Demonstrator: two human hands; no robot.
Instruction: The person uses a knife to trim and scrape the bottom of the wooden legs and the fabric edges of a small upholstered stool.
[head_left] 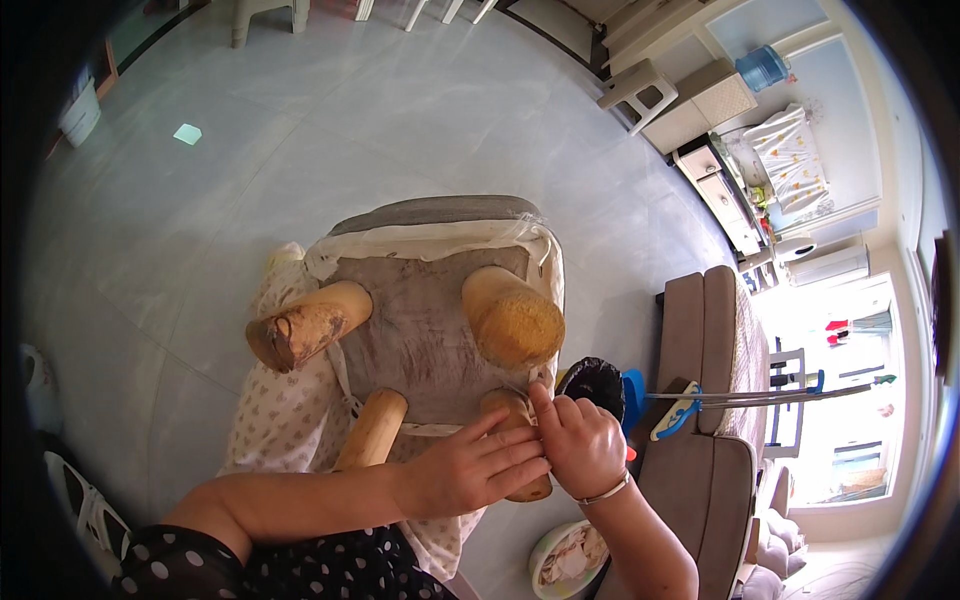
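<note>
An upturned padded stool (420, 300) rests before me, its underside and several thick wooden legs facing up. Cream fabric (430, 240) is folded over the rim of its underside. My left hand (475, 465) lies with fingers stretched across the near right wooden leg (528, 490), its fingertips against my right hand. At the stool's right edge, beside that leg, my right hand (580, 440) is closed, with one digit reaching up toward the fabric rim. What its fingers pinch is too small to make out. Cloth with a small print (285, 415) hangs under the stool's left side.
A bin with a black bag (592, 382) stands just right of my right hand. Below it is a bowl of pale scraps (570, 560). A brown sofa (690, 450) extends along the right. A plastic stool (640, 92) and cabinet (715, 185) stand farther back.
</note>
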